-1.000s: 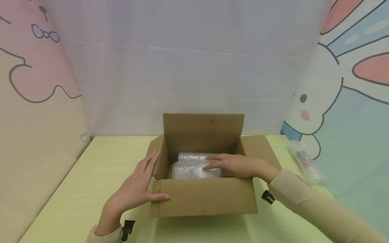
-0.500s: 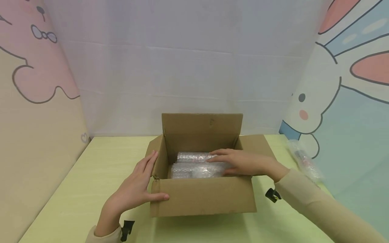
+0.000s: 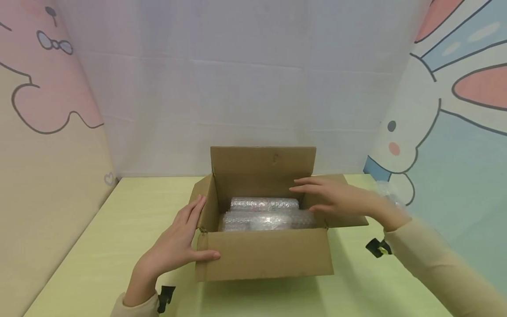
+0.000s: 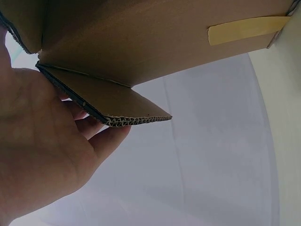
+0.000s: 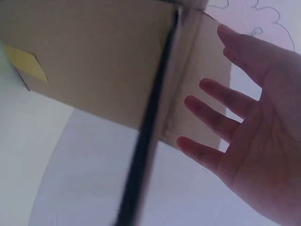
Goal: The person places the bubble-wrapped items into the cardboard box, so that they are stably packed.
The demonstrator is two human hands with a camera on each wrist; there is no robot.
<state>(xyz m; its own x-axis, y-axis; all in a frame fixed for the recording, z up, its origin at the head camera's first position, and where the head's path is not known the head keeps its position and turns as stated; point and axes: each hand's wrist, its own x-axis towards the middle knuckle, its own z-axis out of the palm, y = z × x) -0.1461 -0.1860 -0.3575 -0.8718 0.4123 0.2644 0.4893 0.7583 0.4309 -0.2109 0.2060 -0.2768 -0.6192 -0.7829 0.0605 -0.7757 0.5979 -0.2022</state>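
Note:
A cardboard box [image 3: 264, 255] stands with its flaps spread. Inside lie bubble-wrapped packages, one nearer the front [image 3: 267, 220] and one behind it [image 3: 263, 203]. My left hand [image 3: 170, 246] holds the box's front left corner, thumb on the front flap, fingers along the left side. In the left wrist view, fingers of the left hand [image 4: 47, 141] reach behind a cardboard flap [image 4: 106, 94]. Above the box's right side hovers my right hand [image 3: 336, 196], fingers spread and holding nothing. The right wrist view has the right hand [image 5: 256, 127] beside the cardboard, with a blurred flap edge crossing in front.
Another bubble-wrapped item [image 3: 386, 189] lies on the right of the yellow-green table [image 3: 99, 237], partly behind my right arm. White cloth [image 3: 245, 97] hangs behind the table, and printed panels flank it. A strip of yellow tape [image 4: 247, 30] sticks to the box's side.
My right hand has come up off the bubble-wrapped packages and moved right, showing more of them. The right flap shifts downward beneath it. My left hand stays at the corner.

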